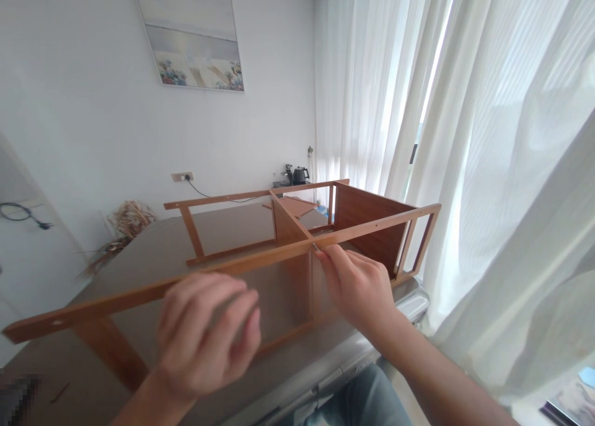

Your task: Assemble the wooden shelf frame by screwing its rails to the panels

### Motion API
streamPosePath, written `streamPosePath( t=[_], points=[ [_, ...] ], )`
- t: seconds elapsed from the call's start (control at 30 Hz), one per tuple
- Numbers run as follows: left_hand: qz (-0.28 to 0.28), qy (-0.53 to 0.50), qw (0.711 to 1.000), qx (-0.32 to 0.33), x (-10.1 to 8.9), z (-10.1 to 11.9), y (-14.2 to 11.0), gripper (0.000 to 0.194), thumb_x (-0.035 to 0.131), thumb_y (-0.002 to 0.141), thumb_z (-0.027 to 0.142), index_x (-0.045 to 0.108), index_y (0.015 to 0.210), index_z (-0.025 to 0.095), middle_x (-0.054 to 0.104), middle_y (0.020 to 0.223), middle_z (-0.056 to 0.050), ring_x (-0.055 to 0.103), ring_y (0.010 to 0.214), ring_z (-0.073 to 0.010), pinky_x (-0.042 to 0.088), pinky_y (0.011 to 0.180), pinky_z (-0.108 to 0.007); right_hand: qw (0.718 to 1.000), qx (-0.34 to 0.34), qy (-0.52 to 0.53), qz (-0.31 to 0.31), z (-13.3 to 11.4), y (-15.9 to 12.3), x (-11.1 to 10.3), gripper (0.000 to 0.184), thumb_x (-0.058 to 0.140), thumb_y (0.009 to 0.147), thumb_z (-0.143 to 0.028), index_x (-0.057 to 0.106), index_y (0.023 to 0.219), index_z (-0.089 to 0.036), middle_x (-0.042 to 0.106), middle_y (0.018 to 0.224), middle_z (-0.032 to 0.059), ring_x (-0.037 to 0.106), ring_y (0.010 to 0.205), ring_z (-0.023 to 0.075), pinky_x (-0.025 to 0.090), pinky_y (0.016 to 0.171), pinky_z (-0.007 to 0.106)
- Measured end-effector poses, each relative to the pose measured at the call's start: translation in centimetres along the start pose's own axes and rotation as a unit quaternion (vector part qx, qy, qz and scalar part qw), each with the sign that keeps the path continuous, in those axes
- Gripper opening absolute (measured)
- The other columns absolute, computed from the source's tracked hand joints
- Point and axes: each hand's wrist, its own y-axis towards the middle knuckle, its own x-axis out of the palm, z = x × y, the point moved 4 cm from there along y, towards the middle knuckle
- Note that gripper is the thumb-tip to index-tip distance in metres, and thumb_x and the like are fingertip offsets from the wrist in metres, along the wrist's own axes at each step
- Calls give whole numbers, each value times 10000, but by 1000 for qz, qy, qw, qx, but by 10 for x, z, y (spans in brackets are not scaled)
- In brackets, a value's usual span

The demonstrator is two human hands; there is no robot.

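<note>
Right hand (357, 286) is in tight, fingers (332, 258) pinched narrow on a small metal piece (315, 247) at the long rail of the wooden frame (260, 258)! Left hand (209, 333) curls at that same rail, fingers half-closed, can't tell if it's gripping. The frame lies on the table (139, 258) below the fingers, rail end running well out past the left fingers, curtain (372, 72) crowding beyond the right hand, kettle (300, 175) far ahead.

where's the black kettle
In the head view, the black electric kettle stands at the far wall, just left of the white curtains and beyond the far rail of the wooden frame, right of the wall socket.
</note>
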Motion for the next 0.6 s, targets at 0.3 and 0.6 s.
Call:
streamPosePath(
  t=[0.3, 0.6],
  points=[
    [-404, -108, 894, -161, 119, -4, -10, 511, 569, 886, 693, 713, 959, 207, 757, 972, -116, 701, 844, -289, 468, 719, -366, 998, -39, -17, -40, 3, 1, -1, 294, 514, 1052, -234, 566, 766, -193, 540, 611, -22, 451, 553, 125, 287, 556, 291],
    [-481, -136, 847, -182, 162, 0, -48, 465, 569, 886, 655, 730, 804, 227, 773, 819, -36, 685, 700, -218, 363, 585, -301, 992, -124, 1, -18, 6, 5, -5, 159, 564, 978, -114, 619, 846, -184, 582, 684, 6, 475, 640, 156, 383, 611, 300]
  ],
)
